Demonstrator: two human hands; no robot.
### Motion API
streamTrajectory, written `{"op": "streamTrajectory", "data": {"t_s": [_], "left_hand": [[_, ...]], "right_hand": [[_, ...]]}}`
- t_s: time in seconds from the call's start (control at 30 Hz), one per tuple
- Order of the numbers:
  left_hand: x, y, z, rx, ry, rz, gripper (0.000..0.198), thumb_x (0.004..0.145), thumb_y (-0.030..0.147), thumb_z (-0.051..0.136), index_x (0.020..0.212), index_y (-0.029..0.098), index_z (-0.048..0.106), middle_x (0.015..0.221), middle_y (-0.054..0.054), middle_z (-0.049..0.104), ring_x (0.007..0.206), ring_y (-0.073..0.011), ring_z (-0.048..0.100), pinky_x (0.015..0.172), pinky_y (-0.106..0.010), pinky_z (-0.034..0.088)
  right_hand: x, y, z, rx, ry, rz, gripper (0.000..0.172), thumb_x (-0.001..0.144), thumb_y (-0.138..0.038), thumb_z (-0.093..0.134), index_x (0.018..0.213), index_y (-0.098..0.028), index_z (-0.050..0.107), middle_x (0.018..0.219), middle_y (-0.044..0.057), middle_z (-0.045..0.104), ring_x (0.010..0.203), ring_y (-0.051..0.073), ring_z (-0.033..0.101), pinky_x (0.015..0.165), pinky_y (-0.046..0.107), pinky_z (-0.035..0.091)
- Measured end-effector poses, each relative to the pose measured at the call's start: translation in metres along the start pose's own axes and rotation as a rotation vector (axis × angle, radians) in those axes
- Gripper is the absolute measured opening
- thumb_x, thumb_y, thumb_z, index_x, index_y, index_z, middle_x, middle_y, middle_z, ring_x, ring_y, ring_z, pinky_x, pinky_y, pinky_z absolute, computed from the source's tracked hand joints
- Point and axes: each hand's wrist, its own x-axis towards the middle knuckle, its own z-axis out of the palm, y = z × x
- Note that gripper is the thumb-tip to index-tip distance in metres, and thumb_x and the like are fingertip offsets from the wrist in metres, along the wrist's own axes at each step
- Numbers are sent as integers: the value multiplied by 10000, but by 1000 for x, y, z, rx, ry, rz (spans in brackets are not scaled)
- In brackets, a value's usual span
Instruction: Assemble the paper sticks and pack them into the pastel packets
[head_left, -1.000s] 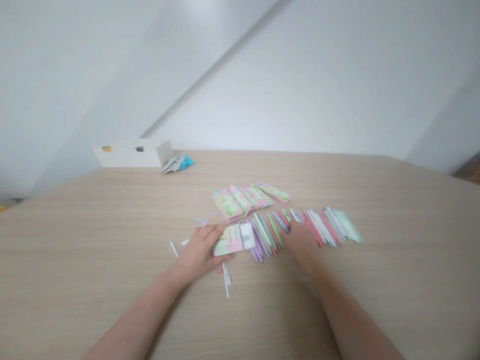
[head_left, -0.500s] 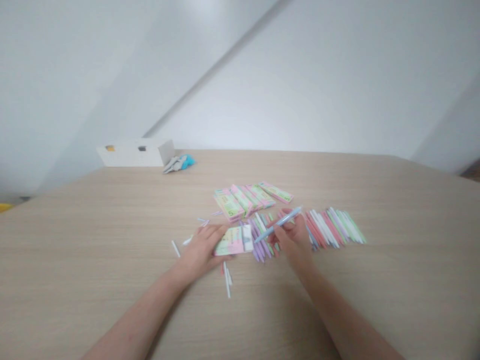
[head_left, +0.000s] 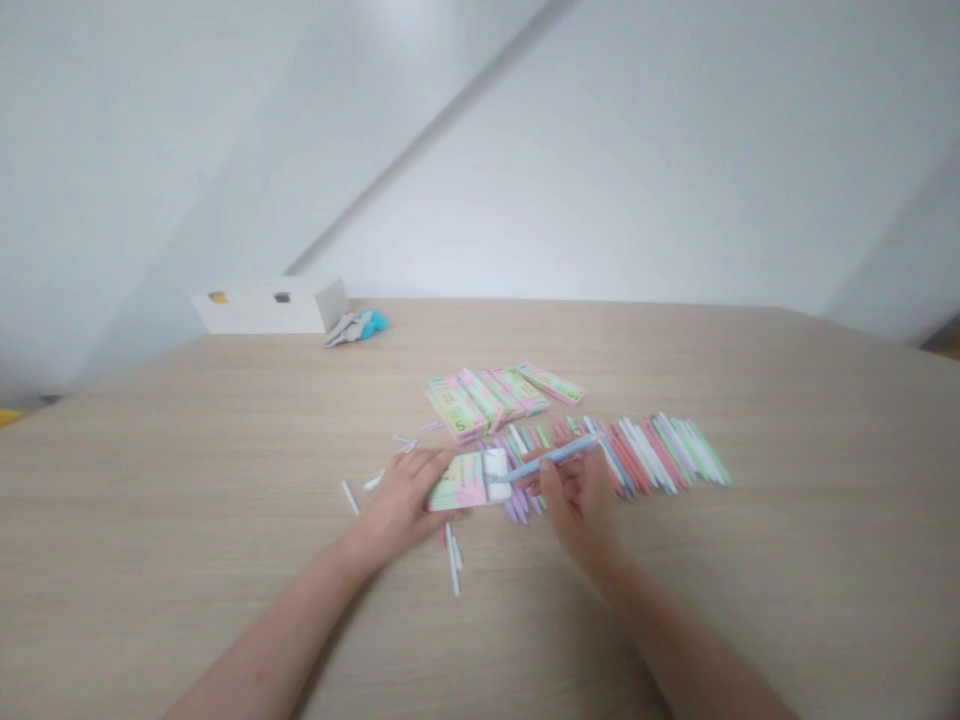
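Note:
My left hand [head_left: 405, 497] is closed around the left part of a pink and green packet [head_left: 460, 482], whose white open end faces right. Between the fingers of my right hand [head_left: 585, 500] is a light blue pen [head_left: 551, 457], slanting down to the left. Its left tip is at the packet's white end; whether it is inside I cannot tell. Beneath and beside my right hand lies a row of coloured pens [head_left: 656, 455], in purple, white, red and green.
Behind the hands several pink and green packets [head_left: 499, 398] lie together. Small white sticks [head_left: 453, 560] are scattered around my left hand. At the back left are a white box [head_left: 262, 310] and a grey and blue crumpled item [head_left: 358, 327].
My right hand has turned and shifted slightly, bringing the light blue pen lower and left, its tip now at the packet's end. My left hand keeps its hold.

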Motion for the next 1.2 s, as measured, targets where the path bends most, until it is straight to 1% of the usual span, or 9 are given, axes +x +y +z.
{"op": "streamTrajectory", "data": {"t_s": [0.23, 0.33, 0.43, 0.5, 0.63, 0.83, 0.97, 1.07, 1.2], "left_hand": [[0, 0, 0, 6, -1, 12, 598, 804, 463, 588, 1305, 208, 384, 1211, -108, 551, 1121, -264, 480, 958, -408, 346], [0, 0, 1, 14, -5, 12, 598, 810, 471, 579, 1305, 201, 382, 1220, -110, 544, 1130, -264, 472, 958, -404, 345], [0, 0, 1, 23, -6, 9, 605, 810, 471, 581, 1307, 193, 376, 1225, -113, 540, 1131, -262, 469, 959, -404, 343], [-1, 0, 0, 28, -10, 10, 600, 812, 472, 579, 1303, 191, 380, 1219, -111, 543, 1124, -262, 472, 955, -406, 344], [0, 1, 0, 29, -7, 15, 588, 814, 473, 575, 1295, 193, 386, 1212, -106, 546, 1121, -259, 473, 956, -406, 344], [1, 3, -1, 36, -8, 19, 610, 808, 474, 584, 1304, 183, 381, 1209, -110, 549, 1115, -259, 475, 951, -402, 346], [0, 3, -2, 33, 1, 22, 615, 806, 463, 591, 1310, 185, 375, 1217, -113, 542, 1121, -260, 469, 950, -396, 346], [-1, 3, -1, 28, 5, 21, 608, 807, 467, 586, 1306, 186, 380, 1212, -112, 545, 1120, -262, 470, 949, -395, 347], [0, 3, -1, 14, 9, 14, 593, 806, 472, 584, 1290, 185, 398, 1183, -109, 558, 1101, -261, 483, 946, -390, 353]], "right_hand": [[-1, 7, 1, -14, -43, -42, 116, 885, -262, 509, 966, -200, 454, 825, 59, 689, 652, 160, 680, 560, 280, 561], [-1, 7, -1, -4, -7, -69, 118, 883, -251, 512, 973, -203, 451, 834, 69, 687, 645, 165, 681, 547, 281, 563], [0, 6, -1, -4, 25, -76, 138, 882, -230, 517, 995, -211, 440, 809, 58, 685, 637, 167, 679, 544, 279, 563], [0, 6, -1, -10, 13, -84, 129, 882, -229, 518, 987, -211, 444, 790, 49, 684, 638, 165, 678, 553, 278, 565], [-1, 7, 1, 2, -46, -88, 109, 886, -233, 513, 976, -204, 458, 854, 57, 682, 650, 143, 677, 560, 256, 562], [-7, 8, 8, 90, -116, -4, 153, 893, -263, 509, 1015, -201, 440, 942, 79, 665, 701, 151, 682, 584, 266, 570], [-8, 7, 11, 146, -132, 36, 148, 891, -286, 516, 998, -210, 447, 965, 78, 662, 684, 146, 674, 578, 268, 562], [-5, 5, 10, 179, -114, 85, 156, 885, -321, 523, 977, -198, 493, 930, 79, 679, 683, 154, 670, 578, 278, 561], [1, 3, 8, 210, -108, 175, 206, 874, -364, 535, 956, -177, 558, 797, 66, 694, 638, 162, 658, 579, 300, 561]]}}
